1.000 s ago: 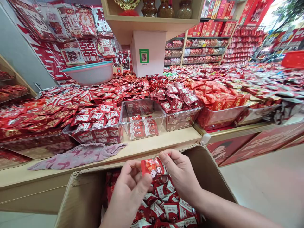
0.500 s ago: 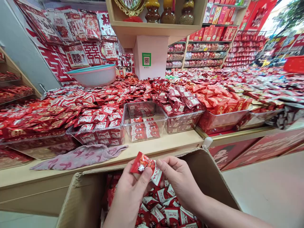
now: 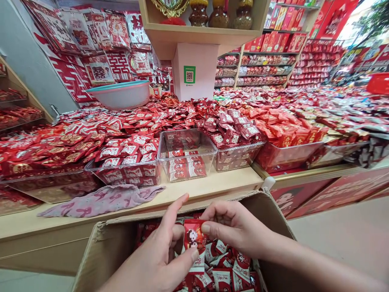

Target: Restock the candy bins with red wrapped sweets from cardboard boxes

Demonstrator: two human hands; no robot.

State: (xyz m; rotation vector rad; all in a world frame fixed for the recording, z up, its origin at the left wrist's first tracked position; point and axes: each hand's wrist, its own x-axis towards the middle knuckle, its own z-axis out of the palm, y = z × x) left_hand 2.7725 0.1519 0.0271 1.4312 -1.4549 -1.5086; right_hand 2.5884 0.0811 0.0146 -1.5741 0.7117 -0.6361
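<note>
A red and white candy packet [image 3: 193, 236] is held upright over an open cardboard box [image 3: 105, 255]. My right hand [image 3: 240, 229] pinches its upper right edge between thumb and fingers. At the packet's lower left, my left hand [image 3: 161, 251] has its thumb against the front, with curled fingers partly hidden behind and the index finger raised. Many similar red and white packets [image 3: 223, 280] lie in the box below. Beyond the box, a clear plastic bin [image 3: 212, 156] holds a few packets in rows at its front.
A purple-patterned cloth [image 3: 103, 201] lies on the wooden counter edge [image 3: 194, 187]. Filled clear bins flank the central one, with heaps of red packets behind. A blue and white basin [image 3: 121, 96] rests on the heap, left of a white pillar [image 3: 197, 73].
The packet has turned from slanted to upright and sits slightly lower. My left hand has shifted its hold, its index finger now lifted away. My right hand has moved slightly right.
</note>
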